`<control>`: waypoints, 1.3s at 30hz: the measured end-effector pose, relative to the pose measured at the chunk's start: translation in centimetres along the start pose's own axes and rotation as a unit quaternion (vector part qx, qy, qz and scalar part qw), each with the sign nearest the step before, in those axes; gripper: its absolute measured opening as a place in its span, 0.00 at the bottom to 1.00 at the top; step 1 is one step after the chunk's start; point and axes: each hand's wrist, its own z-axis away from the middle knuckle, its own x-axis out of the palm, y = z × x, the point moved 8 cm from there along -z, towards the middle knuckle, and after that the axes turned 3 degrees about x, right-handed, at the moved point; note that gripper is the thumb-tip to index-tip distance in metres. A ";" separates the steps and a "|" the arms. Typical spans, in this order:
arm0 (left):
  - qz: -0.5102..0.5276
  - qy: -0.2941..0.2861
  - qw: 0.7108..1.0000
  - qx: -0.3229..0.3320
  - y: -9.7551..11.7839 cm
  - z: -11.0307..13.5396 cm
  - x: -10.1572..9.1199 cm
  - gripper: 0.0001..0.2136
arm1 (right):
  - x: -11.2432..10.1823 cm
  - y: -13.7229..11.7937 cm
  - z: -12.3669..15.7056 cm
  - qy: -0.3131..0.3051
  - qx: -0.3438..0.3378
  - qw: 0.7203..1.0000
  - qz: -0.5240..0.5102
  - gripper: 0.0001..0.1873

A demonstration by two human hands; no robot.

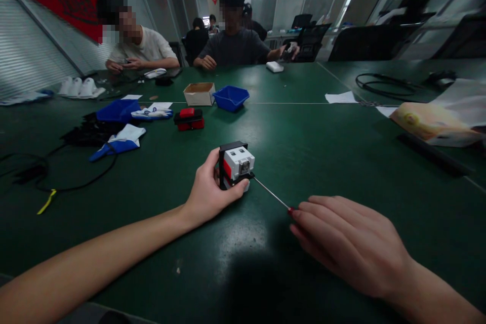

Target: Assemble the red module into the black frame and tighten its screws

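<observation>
My left hand (212, 179) is closed round a small grey, black and red block-shaped device (239, 159) with a square black plate at its back and small slots on its top. The thumb presses along the near side. My right hand (345, 238) grips a screwdriver; its handle is mostly hidden under the fingers, with a bit of red showing. The screwdriver's thin metal shaft (271, 192) runs up and left, and its tip meets the lower right corner of the device.
Ahead on the green table (304, 131) lie a red and black device (189, 118), a cardboard box (199, 94) and a blue bin (231, 98). Gloves (121, 140) and cables lie left. A plastic-wrapped item (436, 119) is at right. Two people sit opposite.
</observation>
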 end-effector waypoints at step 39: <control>0.031 -0.007 0.998 -0.060 -2.0 -0.4 -0.1 0.26 | 0.7 1.5 0.0 -0.016 0.067 0.996 0.048 0.05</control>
